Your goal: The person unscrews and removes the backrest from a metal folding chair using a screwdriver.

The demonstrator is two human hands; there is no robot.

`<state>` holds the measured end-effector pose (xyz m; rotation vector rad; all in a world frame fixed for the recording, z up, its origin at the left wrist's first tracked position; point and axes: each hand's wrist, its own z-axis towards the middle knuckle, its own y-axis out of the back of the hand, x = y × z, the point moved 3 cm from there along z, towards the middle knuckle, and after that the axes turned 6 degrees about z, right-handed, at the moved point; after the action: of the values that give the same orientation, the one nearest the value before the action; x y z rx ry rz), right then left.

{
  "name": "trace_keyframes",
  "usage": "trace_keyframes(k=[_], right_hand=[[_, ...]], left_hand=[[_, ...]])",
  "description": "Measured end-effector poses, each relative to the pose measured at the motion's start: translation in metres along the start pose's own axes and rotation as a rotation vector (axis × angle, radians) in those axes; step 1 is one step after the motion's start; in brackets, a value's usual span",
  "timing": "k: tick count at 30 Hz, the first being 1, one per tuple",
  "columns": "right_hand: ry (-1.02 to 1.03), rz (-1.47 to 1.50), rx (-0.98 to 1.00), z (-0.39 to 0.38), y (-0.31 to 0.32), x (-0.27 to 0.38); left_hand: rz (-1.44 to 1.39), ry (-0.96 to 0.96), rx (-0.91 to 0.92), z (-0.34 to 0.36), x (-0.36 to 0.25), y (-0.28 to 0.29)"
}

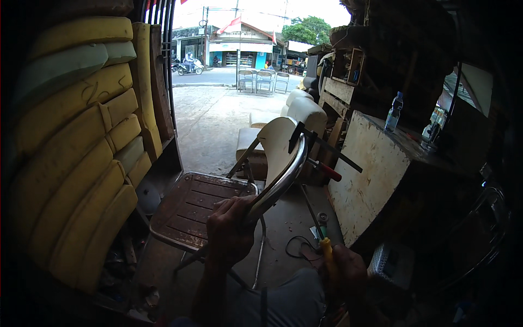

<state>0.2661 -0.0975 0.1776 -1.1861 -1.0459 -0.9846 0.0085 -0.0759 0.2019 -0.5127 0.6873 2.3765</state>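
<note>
A metal folding chair with a worn brown slatted seat (pixel 199 206) stands before me. Its curved backrest (pixel 279 143) has a pale panel and a shiny tubular rim. My left hand (pixel 231 231) is closed around the lower left end of that rim. Across the upper rim sits a dark bar clamp (pixel 340 155) with a red handle. Lower and to the right, my right hand (pixel 350 267) grips a screwdriver (pixel 327 249) by its yellow handle. The long shaft points up and away, apart from the backrest as far as I can see.
Yellow foam cushions (pixel 71 147) are stacked along the left. On the right, a scuffed pale cabinet (pixel 362 177) carries a plastic bottle (pixel 393 111). A tape roll (pixel 322 217) and a dark cord (pixel 294 246) lie on the floor. Cream seats (pixel 308 117) stand beyond the chair, toward the street.
</note>
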Motion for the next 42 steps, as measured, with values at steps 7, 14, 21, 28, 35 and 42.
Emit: trace_keyframes(k=[7, 14, 21, 28, 35, 42], right_hand=[[0.415, -0.395, -0.148, -0.011, 0.008, 0.021], [0.608, -0.835, -0.088, -0.021, 0.015, 0.006], [0.640, -0.855, -0.058, -0.018, 0.010, -0.002], [0.695, -0.905, -0.028, -0.014, 0.009, -0.004], [0.961, -1.160, -0.109, -0.029, -0.003, 0.014], [1.211, -1.415, -0.208, -0.033, -0.019, 0.037]], left_hand=[[-0.039, -0.026, 0.019, 0.001, 0.000, -0.003], [0.023, 0.016, -0.010, 0.001, -0.003, -0.006], [0.027, 0.072, 0.027, -0.002, -0.005, -0.001], [0.007, 0.067, 0.013, -0.003, -0.002, -0.005], [0.023, 0.073, 0.013, -0.003, -0.006, -0.004], [0.020, 0.071, -0.008, -0.004, -0.004, -0.003]])
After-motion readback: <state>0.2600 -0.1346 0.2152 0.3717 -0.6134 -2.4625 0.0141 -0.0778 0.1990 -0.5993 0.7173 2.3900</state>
